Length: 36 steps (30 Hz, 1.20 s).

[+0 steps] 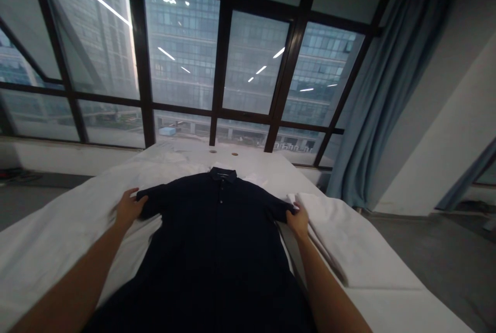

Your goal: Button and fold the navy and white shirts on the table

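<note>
A dark navy polo shirt [219,240] lies spread front side up, its collar pointing away from me and a short row of buttons below it. My left hand [129,207] grips the cuff of the sleeve on the left, thumb and fingers pinched over the edge. On the other side my right hand [298,221] pinches the opposite sleeve's cuff. Both sleeves are stretched outward. The lower hem runs toward me and out of the bottom of the view.
The shirt lies on a white-covered table [383,312]. Folded white cloth [341,235] sits to the right, near my right hand. Wrinkled white sheeting [50,240] covers the left side. Beyond stand framed windows [182,54] and a blue curtain [383,100].
</note>
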### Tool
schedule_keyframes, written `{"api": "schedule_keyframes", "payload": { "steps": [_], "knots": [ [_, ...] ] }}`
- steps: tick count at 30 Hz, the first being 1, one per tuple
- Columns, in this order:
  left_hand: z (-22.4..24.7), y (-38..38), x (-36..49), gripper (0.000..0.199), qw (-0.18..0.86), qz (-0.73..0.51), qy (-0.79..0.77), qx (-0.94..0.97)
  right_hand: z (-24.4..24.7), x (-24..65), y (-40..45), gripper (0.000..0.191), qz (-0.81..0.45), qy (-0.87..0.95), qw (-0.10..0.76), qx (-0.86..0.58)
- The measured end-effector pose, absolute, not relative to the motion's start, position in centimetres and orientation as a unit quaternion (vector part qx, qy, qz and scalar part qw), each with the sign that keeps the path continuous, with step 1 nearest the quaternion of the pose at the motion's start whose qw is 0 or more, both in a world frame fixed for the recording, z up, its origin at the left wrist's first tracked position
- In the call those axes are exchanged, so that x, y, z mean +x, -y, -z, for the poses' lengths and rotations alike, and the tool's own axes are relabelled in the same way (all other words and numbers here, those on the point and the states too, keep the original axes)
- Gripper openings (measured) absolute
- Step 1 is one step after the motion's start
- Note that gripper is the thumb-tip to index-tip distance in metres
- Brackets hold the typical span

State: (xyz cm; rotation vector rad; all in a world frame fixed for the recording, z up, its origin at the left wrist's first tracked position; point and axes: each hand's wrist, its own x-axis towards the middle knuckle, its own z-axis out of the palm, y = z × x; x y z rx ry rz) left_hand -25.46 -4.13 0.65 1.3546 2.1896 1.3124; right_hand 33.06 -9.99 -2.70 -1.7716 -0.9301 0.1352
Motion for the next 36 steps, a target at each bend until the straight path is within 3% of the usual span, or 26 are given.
{"api": "schedule_keyframes", "payload": {
  "steps": [4,10,14,18,27,31,36],
  "knots": [
    [-1.2,4.9,-24.9,0.057,0.145,-0.440,-0.757,0.460,2.0,32.5,10.4,0.058,-0.048,0.431,0.465,-0.772],
    [-3.2,5.5,-24.3,0.056,0.218,-0.467,-0.726,0.456,1.9,32.7,10.1,0.055,-0.086,0.449,0.465,-0.758],
    [-7.3,5.7,-21.2,0.047,0.089,-0.464,-0.681,0.559,2.2,32.9,9.9,0.054,-0.074,0.472,0.461,-0.747],
    [-10.7,6.8,-14.3,0.048,-0.007,-0.353,-0.602,0.716,2.4,33.0,9.8,0.055,-0.080,0.480,0.465,-0.739],
    [-5.6,10.0,-2.8,0.045,-0.017,-0.032,-0.410,0.911,2.2,32.7,10.1,0.057,-0.086,0.485,0.462,-0.737],
    [-5.5,10.2,-3.0,0.049,-0.014,-0.030,-0.421,0.907,1.9,32.3,10.3,0.056,-0.078,0.486,0.461,-0.739],
    [-6.8,9.1,-5.4,0.054,0.097,-0.081,-0.406,0.905,-0.2,31.3,10.9,0.058,-0.042,0.492,0.482,-0.724]
  ]
}}
